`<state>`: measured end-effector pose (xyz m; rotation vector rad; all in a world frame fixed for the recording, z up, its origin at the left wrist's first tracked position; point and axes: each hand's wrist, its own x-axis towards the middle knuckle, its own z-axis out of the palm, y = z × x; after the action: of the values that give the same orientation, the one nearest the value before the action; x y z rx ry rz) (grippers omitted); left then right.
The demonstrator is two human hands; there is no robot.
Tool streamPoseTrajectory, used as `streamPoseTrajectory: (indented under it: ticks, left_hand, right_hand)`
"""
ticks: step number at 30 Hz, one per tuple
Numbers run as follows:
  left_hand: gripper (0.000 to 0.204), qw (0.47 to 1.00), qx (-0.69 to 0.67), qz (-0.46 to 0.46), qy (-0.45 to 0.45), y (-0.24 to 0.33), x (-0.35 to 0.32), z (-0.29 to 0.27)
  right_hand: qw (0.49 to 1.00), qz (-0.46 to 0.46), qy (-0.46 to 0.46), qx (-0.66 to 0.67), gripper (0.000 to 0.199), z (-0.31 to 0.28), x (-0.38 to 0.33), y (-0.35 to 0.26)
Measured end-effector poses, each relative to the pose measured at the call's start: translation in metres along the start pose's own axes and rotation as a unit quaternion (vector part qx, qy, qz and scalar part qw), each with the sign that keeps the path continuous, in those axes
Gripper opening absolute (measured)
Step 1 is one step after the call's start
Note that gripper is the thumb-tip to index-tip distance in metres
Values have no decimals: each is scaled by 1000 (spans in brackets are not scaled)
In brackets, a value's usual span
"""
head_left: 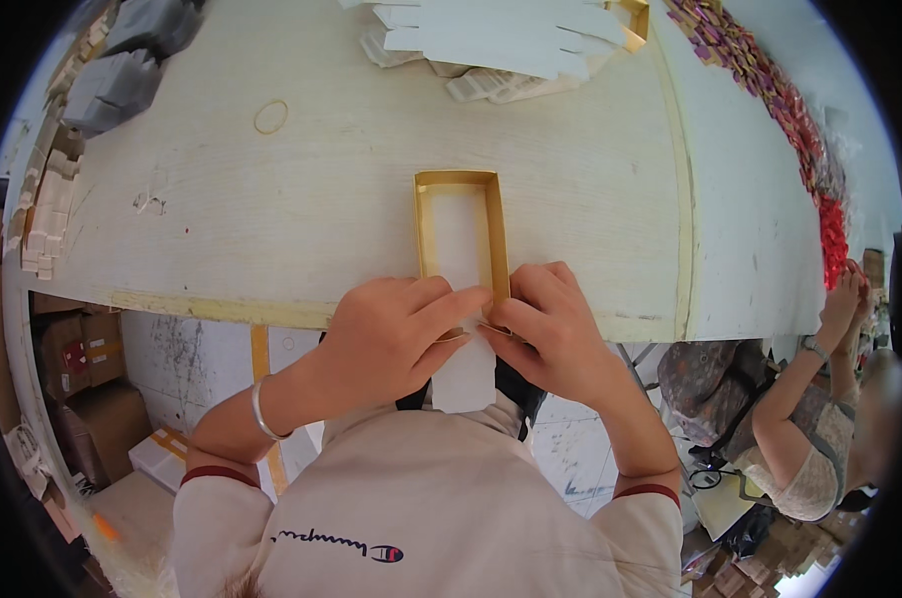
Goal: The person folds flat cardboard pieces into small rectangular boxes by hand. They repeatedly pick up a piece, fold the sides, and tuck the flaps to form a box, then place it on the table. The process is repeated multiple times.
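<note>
A long, narrow cardboard box (503,234) with gold walls and a white inside lies at the table's near edge. Its far end is squared up, while a white flap (463,384) sticks out toward me past the edge. My left hand (396,324) pinches the near left corner, its thumb and forefinger on the gold card. On the near right corner my right hand (550,319) grips the card in the same way. The fingertips of both hands almost meet over the near end and partly hide it.
Flat white card blanks (491,40) lie piled at the table's far side. A rubber band (270,117) lies at the left, beyond which are clear plastic trays (112,90) and stacked pale pieces (52,214). At the right, a co-worker's hands (844,299) are beside red pieces (832,239).
</note>
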<state>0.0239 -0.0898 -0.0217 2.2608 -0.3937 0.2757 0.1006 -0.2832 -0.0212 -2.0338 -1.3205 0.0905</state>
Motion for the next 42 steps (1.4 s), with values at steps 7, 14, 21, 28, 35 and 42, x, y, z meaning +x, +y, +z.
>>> streamPoseTrajectory:
  ticks: [7,14,21,28,35,42]
  left_hand:
    - [14,999,-18,38,30,-9,-8,8]
    - [8,997,-71,-1,19,-9,-5,3]
    - [7,993,-109,-42,-5,-10,-5,-1]
    - [19,999,-16,20,-24,-13,-7,-4]
    - [94,992,76,70,-69,-12,-12,-8]
    - [55,992,-102,56,-41,-18,-9,-14]
  right_hand:
    - [999,0,-4,-46,19,2,1,-6]
    - [990,93,-101,-23,20,-5,12,-18]
    - [979,-54,42,-193,45,1,-35,-20]
    - [968,-132,158,-145,29,33,-24,-6]
    - [979,-120,160,-40,34,34,-13,-5]
    - [986,-53,143,63,38,29,-8,-7]
